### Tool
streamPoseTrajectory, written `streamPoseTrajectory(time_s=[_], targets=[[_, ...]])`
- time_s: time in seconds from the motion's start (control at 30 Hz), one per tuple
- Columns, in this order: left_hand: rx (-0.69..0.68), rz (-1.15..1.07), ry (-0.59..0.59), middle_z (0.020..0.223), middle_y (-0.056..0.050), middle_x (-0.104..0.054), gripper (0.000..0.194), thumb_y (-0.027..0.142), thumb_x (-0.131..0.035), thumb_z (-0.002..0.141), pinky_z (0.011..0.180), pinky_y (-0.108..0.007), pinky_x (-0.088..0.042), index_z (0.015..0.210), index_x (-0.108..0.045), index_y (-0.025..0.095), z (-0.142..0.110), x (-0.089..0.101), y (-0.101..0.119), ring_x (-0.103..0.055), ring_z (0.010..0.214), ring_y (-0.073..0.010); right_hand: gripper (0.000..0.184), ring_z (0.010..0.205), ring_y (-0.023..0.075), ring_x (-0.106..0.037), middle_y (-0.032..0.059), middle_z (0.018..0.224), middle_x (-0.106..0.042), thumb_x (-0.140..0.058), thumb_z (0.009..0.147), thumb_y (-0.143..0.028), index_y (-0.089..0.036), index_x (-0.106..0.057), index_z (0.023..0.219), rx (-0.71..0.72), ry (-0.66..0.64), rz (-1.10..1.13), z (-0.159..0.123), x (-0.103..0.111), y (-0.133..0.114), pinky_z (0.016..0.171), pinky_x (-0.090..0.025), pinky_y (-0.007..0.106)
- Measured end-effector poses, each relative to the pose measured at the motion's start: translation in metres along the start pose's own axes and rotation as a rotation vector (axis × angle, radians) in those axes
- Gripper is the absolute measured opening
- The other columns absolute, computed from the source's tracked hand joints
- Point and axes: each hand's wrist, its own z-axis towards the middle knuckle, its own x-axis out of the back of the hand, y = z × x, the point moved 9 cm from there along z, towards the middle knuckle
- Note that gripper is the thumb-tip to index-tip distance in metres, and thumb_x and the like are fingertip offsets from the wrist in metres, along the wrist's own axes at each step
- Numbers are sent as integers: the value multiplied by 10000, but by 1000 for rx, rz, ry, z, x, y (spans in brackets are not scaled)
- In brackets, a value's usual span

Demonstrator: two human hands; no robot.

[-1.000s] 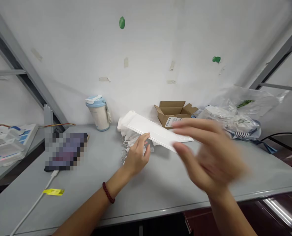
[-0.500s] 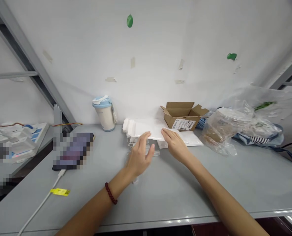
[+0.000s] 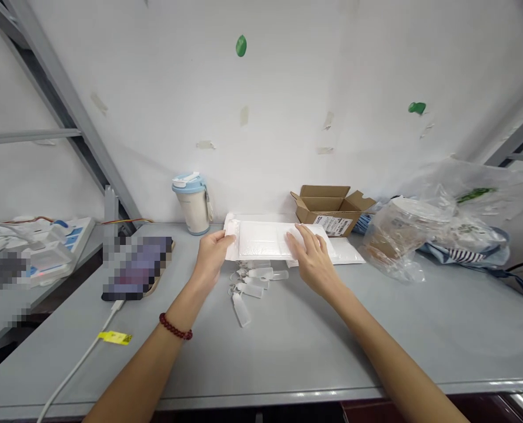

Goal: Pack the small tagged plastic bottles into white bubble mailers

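Observation:
A white padded mailer (image 3: 261, 239) lies crosswise in front of me, above part of a cluster of small translucent plastic bottles (image 3: 249, 289) with rings or loops. My left hand (image 3: 212, 251) pinches the mailer's left end, thumb on top, other fingers partly hidden. A dark red beaded bracelet is on that wrist. My right hand (image 3: 312, 255) rests on the mailer's right part, fingers stretched over its upper face. Beneath and to the right, another white mailer (image 3: 347, 251) sticks out. What is inside the mailers cannot be seen.
Behind the mailers stands an open cardboard box (image 3: 332, 211) with a label. A blue-lidded tumbler (image 3: 191, 202) is at the back left. A phone (image 3: 140, 267) on a white cable lies left. Crumpled clear plastic bags (image 3: 398, 235) and blue fabric crowd the right.
My left hand has moved left from the mailer's near edge and closed on its left end. The mailer now lies straighter, and more of the small bottles show.

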Motion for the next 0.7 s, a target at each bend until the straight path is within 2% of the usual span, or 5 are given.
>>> streamPoseTrajectory(time_s=[0.1,0.2,0.37,0.5,0.7], targets=[[62,-25,-96,751,-49,-720,317,273,-691,615,641,-293,-513,890,-699,116,-6,-12,-4,-666,685,-200,699,1365,393,-129,246,1444,-237,-501,703,-68,-149,-313,1372,-10,-103,-2,-1,-3,-5,982,-217,643],[93,-7,-212,791,-75,-726,368,287,-719,615,674,-337,-531,935,-689,108,-13,-26,-6,-673,711,-219,827,1370,404,-61,237,1476,-157,-626,704,-272,-168,-224,1419,23,-186,62,-4,-6,-12,998,-177,646],[120,34,-360,862,-102,-729,357,309,-743,628,721,-369,-541,920,-687,112,-24,-47,-10,-679,781,-239,1061,1353,385,-138,215,1468,-199,-595,657,-658,-195,-70,1455,-6,-272,202,-5,-15,-17,995,-173,646],[139,78,-369,830,-91,-729,324,318,-737,637,696,-347,-536,883,-685,113,-29,-52,-13,-678,780,-236,1133,1318,368,-214,209,1417,-277,-616,599,-699,-204,-64,1456,-36,-292,260,-4,-16,-20,1007,-157,626],[151,142,-349,786,-64,-721,295,329,-726,631,636,-304,-519,831,-670,119,-30,-51,-15,-671,737,-221,992,1260,334,-275,177,1339,-330,-658,655,-562,-209,-163,1439,-68,-240,260,0,-5,-18,1011,-203,552]])
